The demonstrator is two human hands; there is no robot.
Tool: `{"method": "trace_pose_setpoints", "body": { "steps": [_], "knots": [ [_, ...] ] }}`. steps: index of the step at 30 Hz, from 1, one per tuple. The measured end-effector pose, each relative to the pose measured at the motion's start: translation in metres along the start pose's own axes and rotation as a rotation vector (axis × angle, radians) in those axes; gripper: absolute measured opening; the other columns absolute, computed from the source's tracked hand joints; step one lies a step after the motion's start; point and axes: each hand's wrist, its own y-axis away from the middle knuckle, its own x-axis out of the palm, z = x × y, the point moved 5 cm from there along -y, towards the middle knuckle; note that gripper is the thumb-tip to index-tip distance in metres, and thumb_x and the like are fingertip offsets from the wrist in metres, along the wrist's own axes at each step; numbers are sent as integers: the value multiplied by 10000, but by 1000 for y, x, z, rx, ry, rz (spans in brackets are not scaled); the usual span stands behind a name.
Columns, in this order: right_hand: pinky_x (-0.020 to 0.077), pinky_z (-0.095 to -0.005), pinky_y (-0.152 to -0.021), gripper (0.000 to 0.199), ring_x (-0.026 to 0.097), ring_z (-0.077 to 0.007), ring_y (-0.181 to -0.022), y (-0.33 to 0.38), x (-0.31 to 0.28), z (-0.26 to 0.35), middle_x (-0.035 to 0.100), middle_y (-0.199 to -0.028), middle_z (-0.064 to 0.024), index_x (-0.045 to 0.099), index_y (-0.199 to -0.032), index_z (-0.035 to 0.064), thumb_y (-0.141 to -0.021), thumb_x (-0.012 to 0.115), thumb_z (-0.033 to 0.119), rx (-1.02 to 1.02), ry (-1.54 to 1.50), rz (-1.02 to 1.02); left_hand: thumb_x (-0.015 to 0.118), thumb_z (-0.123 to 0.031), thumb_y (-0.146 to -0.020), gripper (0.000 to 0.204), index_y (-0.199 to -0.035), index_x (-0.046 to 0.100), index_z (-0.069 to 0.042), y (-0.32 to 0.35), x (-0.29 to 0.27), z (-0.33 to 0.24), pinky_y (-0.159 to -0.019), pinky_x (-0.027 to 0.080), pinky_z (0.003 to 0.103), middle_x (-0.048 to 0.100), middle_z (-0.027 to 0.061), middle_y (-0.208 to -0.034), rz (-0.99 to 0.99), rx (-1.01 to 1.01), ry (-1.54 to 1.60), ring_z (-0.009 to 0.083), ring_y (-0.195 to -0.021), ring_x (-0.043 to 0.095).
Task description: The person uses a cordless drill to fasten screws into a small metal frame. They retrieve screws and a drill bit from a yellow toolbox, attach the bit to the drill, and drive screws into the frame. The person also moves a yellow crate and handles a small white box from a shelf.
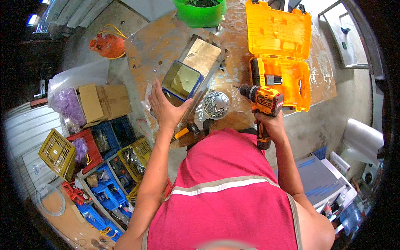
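Note:
My right hand (268,121) grips an orange and black cordless drill (262,104) by its handle, the chuck pointing left toward a round metal bowl of screws (216,104). My left hand (164,107) lies flat, fingers together, against the near side of a blue-rimmed open metal box (182,80) on the workbench (154,46). The box leans against a wooden block in a metal frame (203,56). Behind the drill, an open orange drill case (280,50) lies on the bench.
A green tub (200,12) stands at the bench's far edge. An orange gas cylinder (107,45) sits on the floor left. Cardboard boxes (102,102) and plastic crates of parts (104,162) crowd the lower left. A grey machine (321,181) stands at right.

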Motion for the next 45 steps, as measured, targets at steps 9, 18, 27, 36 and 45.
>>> {"method": "trace_pose_setpoints", "body": {
  "steps": [9,18,27,36,45],
  "knots": [
    [568,-314,-657,370,683,-161,-769,16,-6,3,722,-980,-59,660,-1158,13,-798,741,-11,21,4,-28,730,-194,-904,227,-1085,701,-60,53,57,-45,-771,548,458,693,118,-1089,468,117,306,343,-885,691],
    [563,-314,-669,404,672,-158,-778,31,-10,1,713,-1001,-56,645,-1183,22,-794,730,-39,24,-20,-40,713,-197,-909,177,-1036,652,-88,72,106,-43,-800,545,526,655,141,-1056,680,56,58,391,-986,673],
    [561,-312,-659,375,671,-155,-762,37,-9,-6,716,-984,-66,658,-1156,15,-790,716,-41,27,37,-46,691,-186,-902,134,-1020,728,-134,66,107,-54,-786,547,495,652,104,-1008,504,187,45,348,-934,688],
    [584,-302,-665,406,676,-156,-757,37,-7,-5,707,-1003,-72,631,-1201,8,-803,710,-4,-10,27,-9,596,-140,-896,199,-985,772,-158,59,149,-76,-804,556,480,662,144,-1001,925,615,-27,343,-965,693],
    [567,-315,-691,387,683,-154,-802,43,-10,-10,710,-1011,-68,654,-1162,15,-783,713,-39,-25,-12,-60,609,-111,-863,147,-883,754,-118,51,159,-89,-734,583,491,715,161,-957,865,906,-110,357,-882,735]
  ]
}}
